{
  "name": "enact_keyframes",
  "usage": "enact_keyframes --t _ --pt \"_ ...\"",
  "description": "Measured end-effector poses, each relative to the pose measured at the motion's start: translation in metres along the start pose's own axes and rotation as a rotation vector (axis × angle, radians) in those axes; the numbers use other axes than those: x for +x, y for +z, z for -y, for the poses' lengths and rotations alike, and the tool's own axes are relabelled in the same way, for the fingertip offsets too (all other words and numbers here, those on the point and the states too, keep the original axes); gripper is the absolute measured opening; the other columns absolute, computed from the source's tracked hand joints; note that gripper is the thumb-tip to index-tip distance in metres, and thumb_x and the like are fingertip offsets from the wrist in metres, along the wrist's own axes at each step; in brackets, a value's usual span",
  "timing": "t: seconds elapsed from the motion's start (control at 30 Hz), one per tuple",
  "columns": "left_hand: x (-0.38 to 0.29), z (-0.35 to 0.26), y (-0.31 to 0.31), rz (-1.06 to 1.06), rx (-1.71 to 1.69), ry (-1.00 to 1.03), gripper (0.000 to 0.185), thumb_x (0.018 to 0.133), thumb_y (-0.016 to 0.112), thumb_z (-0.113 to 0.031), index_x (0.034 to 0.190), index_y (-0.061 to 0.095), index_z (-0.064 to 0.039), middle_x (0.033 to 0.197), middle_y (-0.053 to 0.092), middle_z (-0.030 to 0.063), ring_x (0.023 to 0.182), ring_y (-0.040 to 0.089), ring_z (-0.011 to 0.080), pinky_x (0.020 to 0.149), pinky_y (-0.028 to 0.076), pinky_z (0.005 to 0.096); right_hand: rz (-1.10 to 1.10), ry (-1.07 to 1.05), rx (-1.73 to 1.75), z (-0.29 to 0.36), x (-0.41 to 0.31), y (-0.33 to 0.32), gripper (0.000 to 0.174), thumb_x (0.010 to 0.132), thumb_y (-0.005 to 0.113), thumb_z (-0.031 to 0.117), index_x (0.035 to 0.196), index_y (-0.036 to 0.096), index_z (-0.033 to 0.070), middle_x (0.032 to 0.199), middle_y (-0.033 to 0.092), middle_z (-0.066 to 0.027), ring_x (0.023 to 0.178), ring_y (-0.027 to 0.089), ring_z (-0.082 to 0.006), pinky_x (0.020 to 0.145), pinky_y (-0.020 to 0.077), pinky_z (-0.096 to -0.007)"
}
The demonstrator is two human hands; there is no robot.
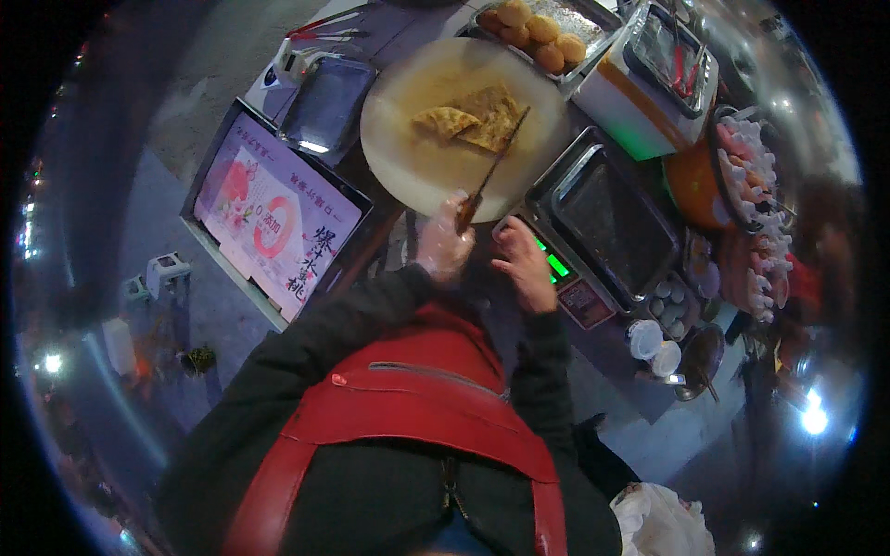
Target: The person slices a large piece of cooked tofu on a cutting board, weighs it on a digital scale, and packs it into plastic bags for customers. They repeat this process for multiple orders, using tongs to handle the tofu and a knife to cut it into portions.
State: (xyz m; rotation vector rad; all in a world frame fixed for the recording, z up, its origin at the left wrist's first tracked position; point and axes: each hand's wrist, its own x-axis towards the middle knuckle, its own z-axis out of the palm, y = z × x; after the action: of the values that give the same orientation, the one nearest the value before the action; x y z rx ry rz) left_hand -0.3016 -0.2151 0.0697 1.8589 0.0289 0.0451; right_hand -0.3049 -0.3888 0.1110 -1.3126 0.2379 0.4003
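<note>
My left hand (445, 240), slightly blurred, grips the brown handle of a long knife (495, 167). The blade points up and away over a round cutting board (389, 160), its edge alongside a folded, browned flatbread (497, 115). A second folded part of flatbread (445, 124) lies to the left, touching or joined to the first; I cannot tell which. My right hand (525, 264) is off the board with bent fingers apart and nothing visible in them. It is beside the lit green display (556, 264) of a scale.
Right of the board stand a dark metal tray (615, 222), a white foam box (633, 111) and an orange pot (695, 187). Round fried balls (542, 31) fill part of a tray at the back. At left are an empty-looking tray (327, 104) and a printed carton (278, 215).
</note>
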Motion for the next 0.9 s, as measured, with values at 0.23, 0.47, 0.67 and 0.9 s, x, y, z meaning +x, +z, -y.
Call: enact_keyframes --t 0.23,0.47,0.67,0.9 --pt "0.003 -0.021 -0.072 0.793 -0.365 -0.167 0.063 0.089 0.069 -0.007 0.145 0.040 -0.002 0.139 0.052 0.0202 0.132 0.049 0.0297 0.106 0.041 0.0380 -0.213 0.047 0.025 -0.031 0.013 0.048 0.021 0.098 0.057 0.019 0.110 0.059 0.002 0.091 0.066 -0.0074 0.082 0.064 -0.0159 0.073 0.0519 -0.0294" --pt "0.162 -0.014 -0.132 0.402 0.061 0.319 0.068 0.086 0.062 0.001 0.148 0.040 -0.013 0.138 0.051 0.0173 0.117 0.054 0.0311 0.098 0.046 0.0396 -0.616 0.012 -0.451 0.007 0.002 0.092 0.022 0.093 0.062 0.016 0.108 0.054 0.003 0.079 0.063 -0.0127 0.073 0.064 -0.0272 0.068 0.0521 -0.0384" --pt "0.318 -0.033 -0.078 0.297 0.360 0.941 0.071 0.080 0.066 0.000 0.145 0.043 -0.014 0.142 0.050 0.0155 0.123 0.050 0.0375 0.104 0.044 0.0411 -0.578 -0.243 -0.815 0.032 0.085 0.088 0.025 0.092 0.063 0.016 0.110 0.055 0.001 0.086 0.065 -0.0224 0.080 0.065 -0.0391 0.070 0.0497 -0.0456" --pt "0.384 -0.003 -0.024 0.764 0.728 0.721 0.025 0.074 0.071 -0.004 0.099 0.070 -0.010 0.099 0.069 0.0151 0.098 0.064 0.0378 0.087 0.053 0.0393 -0.431 0.110 -0.958 0.033 0.154 0.064 0.030 0.084 0.068 0.015 0.105 0.052 0.000 0.094 0.067 -0.0276 0.093 0.062 -0.0488 0.080 0.0481 -0.0559"
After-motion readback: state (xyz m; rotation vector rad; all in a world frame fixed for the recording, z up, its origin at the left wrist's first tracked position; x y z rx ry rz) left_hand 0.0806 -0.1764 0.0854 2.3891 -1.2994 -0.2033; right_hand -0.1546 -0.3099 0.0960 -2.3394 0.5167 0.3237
